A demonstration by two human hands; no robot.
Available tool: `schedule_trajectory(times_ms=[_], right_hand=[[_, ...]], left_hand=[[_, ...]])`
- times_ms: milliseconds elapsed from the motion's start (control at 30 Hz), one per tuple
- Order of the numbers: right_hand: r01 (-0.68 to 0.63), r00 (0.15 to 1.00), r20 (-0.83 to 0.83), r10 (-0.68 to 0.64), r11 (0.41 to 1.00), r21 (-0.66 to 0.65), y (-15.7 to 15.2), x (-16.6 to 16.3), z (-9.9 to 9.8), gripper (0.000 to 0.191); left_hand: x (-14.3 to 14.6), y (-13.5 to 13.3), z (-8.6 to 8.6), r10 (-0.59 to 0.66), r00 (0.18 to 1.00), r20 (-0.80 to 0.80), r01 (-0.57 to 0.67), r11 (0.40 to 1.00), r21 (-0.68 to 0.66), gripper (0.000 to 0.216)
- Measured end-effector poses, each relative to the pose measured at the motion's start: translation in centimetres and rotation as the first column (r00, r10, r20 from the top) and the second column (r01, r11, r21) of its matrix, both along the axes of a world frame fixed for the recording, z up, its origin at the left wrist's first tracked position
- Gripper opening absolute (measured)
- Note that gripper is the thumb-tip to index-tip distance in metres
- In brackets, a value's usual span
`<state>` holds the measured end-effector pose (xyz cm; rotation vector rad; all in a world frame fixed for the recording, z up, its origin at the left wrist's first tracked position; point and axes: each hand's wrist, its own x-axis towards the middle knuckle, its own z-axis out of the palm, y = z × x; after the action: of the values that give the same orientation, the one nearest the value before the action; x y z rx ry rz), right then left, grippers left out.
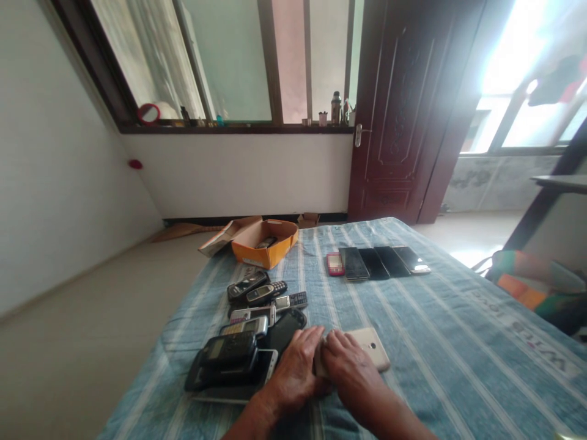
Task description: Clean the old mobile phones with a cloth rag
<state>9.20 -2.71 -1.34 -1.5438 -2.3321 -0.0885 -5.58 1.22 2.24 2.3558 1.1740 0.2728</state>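
Note:
A gold smartphone [376,349] lies back up on the striped cloth, its camera end showing at the right. My right hand [351,370] covers its middle, fingers curled over toward the left end. My left hand [298,363] is closed against that left end, its fingertips meeting those of my right hand; the part between them is mostly hidden. Just left of my left hand lie a black phone [287,328], a white-edged smartphone [266,366] and a thick black device with a small screen [229,349] stacked on other dark items.
Old keypad phones [266,293] lie in a heap farther back. Behind them stands an open orange box [263,250] with a phone inside. Dark smartphones [376,263] and a small red-edged phone [335,264] form a row at the right. The blue striped cloth [440,342] covers the surface.

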Motion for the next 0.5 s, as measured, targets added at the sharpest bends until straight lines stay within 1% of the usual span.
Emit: schedule_trajectory(times_ms=[100, 200, 333, 400, 500], right_hand=[[-0.048, 0.996, -0.081, 0.040, 0.993, -0.106, 0.8, -0.8, 1.7, 0.035], [-0.033, 0.994, -0.105, 0.016, 0.987, -0.154, 1.3, -1.1, 2.1, 0.032], [0.009, 0.995, -0.095, -0.019, 0.995, -0.103, 1.5, -1.7, 1.4, 0.032], [0.009, 0.996, -0.087, -0.015, 0.998, -0.069, 1.6, -1.9, 1.2, 0.031], [-0.024, 0.996, -0.088, 0.018, 0.998, -0.060, 1.4, -1.1, 1.6, 0.024]], left_hand=[[-0.1, 0.1, -0.5, -0.018, 0.999, 0.050, 0.015, 0.998, 0.063, 0.084], [-0.2, 0.1, -0.7, -0.022, 0.996, 0.083, 0.016, 0.997, 0.077, 0.088], [-0.3, 0.1, -1.0, -0.025, 0.990, 0.138, 0.013, 0.997, 0.082, 0.087], [-0.4, 0.2, -1.1, -0.022, 0.988, 0.150, 0.010, 0.996, 0.083, 0.085], [-0.3, 0.2, -0.8, -0.009, 0.995, 0.102, 0.003, 0.998, 0.057, 0.088]])
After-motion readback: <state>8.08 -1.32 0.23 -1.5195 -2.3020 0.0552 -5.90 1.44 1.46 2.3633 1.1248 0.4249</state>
